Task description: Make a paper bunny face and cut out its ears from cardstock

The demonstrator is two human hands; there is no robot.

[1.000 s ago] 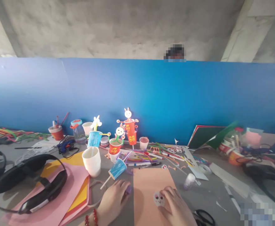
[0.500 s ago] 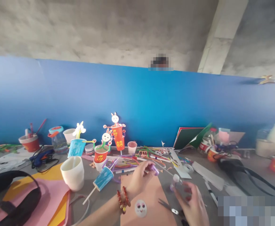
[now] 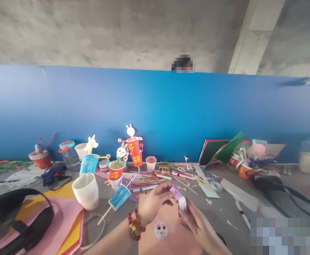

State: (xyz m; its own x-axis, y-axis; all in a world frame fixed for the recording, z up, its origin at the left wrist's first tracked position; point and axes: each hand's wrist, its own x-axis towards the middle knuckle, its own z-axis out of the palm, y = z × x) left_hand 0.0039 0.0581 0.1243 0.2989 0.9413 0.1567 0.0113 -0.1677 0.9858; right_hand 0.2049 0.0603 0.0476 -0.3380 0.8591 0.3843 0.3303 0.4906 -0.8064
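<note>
My left hand (image 3: 159,200) is closed on a short purple cylinder that looks like a cap (image 3: 175,193). My right hand (image 3: 196,217) grips a small white-ended tube (image 3: 182,203), whose lower part its fingers hide. The two pieces meet end to end, or nearly so; I cannot tell whether they are joined. Beneath my hands lies a sheet of orange-pink paper (image 3: 149,246), bearing a white paper face (image 3: 161,230) with painted eyes and mouth. Scissors (image 3: 186,225) show partly by my right hand, mostly covered by it.
A blue-painted cup on a stick (image 3: 119,197) lies left of the paper. Rabbit figures on red cups (image 3: 137,158) stand behind, near scattered pens and strips (image 3: 168,173). Headphones (image 3: 40,230) rest on coloured sheets at left. Tape (image 3: 215,186) lies at right. A person's head shows above the blue partition (image 3: 171,113).
My right hand has moved left and up, bringing the white-ended tube against or close to the purple piece in my left hand. The view has shifted slightly.
</note>
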